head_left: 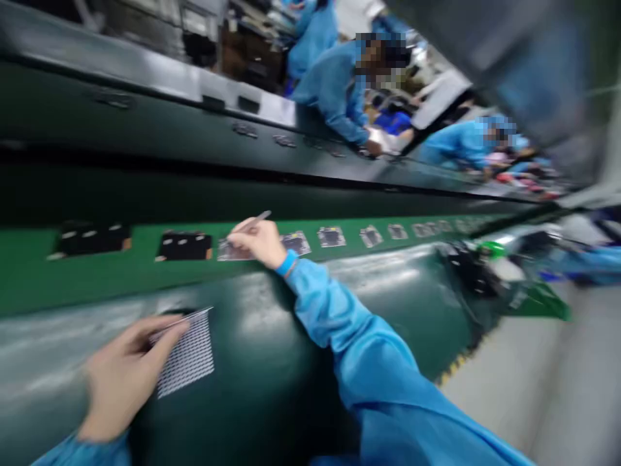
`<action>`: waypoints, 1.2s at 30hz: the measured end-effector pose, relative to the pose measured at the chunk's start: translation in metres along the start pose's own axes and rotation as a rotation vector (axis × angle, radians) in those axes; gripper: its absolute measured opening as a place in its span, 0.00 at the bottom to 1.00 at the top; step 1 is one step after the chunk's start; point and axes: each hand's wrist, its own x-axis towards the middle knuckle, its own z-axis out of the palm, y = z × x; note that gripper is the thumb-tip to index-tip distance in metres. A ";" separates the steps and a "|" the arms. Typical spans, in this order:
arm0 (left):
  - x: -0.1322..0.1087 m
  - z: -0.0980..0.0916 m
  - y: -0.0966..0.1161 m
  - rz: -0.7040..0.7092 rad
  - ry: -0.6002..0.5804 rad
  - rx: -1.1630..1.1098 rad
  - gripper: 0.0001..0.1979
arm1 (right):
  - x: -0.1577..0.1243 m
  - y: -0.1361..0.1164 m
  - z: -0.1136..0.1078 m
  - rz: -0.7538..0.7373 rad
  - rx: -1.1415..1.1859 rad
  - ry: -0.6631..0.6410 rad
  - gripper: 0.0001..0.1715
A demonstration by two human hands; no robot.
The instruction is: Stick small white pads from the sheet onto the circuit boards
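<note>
My right hand (259, 243) reaches out over the green conveyor belt (145, 268), fingers pinched on thin metal tweezers (253, 222). Its tips rest at a small circuit board (231, 251) lying on the belt. My left hand (123, 375) lies near the table's front, fingers closed on the edge of a small grey sheet with a fine grid pattern (187, 353). Both sleeves are blue. The picture is tilted and blurred by motion.
A row of small boards (332, 237) runs along the belt to the right, and dark carriers (184, 246) sit to the left. Across the line, people in blue coats (334, 84) work. A green-capped object (492, 249) and dark gear lie at right.
</note>
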 end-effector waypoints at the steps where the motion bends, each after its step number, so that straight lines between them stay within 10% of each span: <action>1: 0.001 0.002 0.006 -0.023 -0.004 -0.006 0.12 | 0.002 -0.001 -0.004 -0.003 -0.019 0.037 0.16; 36: 0.001 0.008 0.002 -0.077 0.003 -0.127 0.10 | 0.028 0.023 -0.050 0.033 -0.208 0.187 0.12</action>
